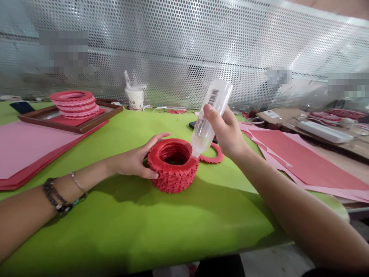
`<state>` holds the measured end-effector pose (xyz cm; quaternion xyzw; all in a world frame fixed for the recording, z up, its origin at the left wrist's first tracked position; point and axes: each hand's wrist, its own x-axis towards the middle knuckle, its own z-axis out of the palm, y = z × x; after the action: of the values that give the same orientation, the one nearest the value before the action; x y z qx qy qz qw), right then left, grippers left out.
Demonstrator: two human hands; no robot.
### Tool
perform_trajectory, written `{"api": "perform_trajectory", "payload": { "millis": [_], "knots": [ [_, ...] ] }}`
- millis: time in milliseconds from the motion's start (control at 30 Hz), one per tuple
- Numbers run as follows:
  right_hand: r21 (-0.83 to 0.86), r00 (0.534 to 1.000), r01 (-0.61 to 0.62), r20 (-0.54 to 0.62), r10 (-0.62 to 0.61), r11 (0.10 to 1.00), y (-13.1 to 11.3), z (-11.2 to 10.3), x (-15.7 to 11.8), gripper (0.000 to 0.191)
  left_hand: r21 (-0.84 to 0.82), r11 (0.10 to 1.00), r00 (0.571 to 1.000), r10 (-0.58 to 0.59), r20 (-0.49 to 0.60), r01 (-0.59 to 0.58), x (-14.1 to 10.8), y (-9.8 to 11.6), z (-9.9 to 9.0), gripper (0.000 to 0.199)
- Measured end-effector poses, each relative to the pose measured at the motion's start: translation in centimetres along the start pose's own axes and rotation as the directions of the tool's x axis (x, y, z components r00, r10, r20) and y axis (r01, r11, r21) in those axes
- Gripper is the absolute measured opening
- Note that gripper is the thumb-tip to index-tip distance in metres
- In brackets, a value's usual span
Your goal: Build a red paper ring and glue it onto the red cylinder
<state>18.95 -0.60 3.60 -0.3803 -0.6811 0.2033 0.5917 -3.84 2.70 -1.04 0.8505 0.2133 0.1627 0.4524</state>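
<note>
A stack of red paper rings point(174, 181) with zigzag edges stands on the green table in front of me. My left hand point(137, 158) grips its left side, thumb in front and fingers round the back. In my right hand point(226, 129) is a clear squeeze bottle point(212, 102), probably of glue, with a barcode label. It is tilted nozzle-down, and its tip meets the right part of the stack's top ring. Just behind, a single red paper ring point(216, 157) lies flat, partly covered by the bottle and the stack.
At the left, a wooden frame point(111, 114) bears a stack of pink and red rings point(75, 103), near pink paper sheets point(27, 148). A paper cup point(135, 98) stands at the back by the perforated metal screen point(173, 50). Red sheets point(305, 157) cover the right side.
</note>
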Motion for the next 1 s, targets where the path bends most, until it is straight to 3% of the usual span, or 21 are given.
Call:
{"api": "perform_trajectory", "payload": {
  "millis": [367, 867, 1000],
  "knots": [
    [-0.032, 0.999, -0.002, 0.04, 0.003, 0.999, -0.1, -0.24, 0.1, 0.029, -0.01, 0.999, 0.999, 0.042, 0.022, -0.042, -0.16, -0.08, 0.02, 0.102],
    [-0.013, 0.994, -0.037, 0.099, 0.038, 0.999, -0.02, -0.49, 0.42, 0.032, 0.024, 1.0, 0.998, -0.018, 0.055, 0.016, -0.28, -0.29, -0.58, 0.099],
    [-0.003, 0.994, -0.054, 0.098, 0.054, 0.999, -0.17, -0.47, 0.29, 0.032, 0.01, 1.0, 0.997, -0.014, 0.076, 0.013, -0.3, -0.38, -0.77, 0.086]
  ]
}}
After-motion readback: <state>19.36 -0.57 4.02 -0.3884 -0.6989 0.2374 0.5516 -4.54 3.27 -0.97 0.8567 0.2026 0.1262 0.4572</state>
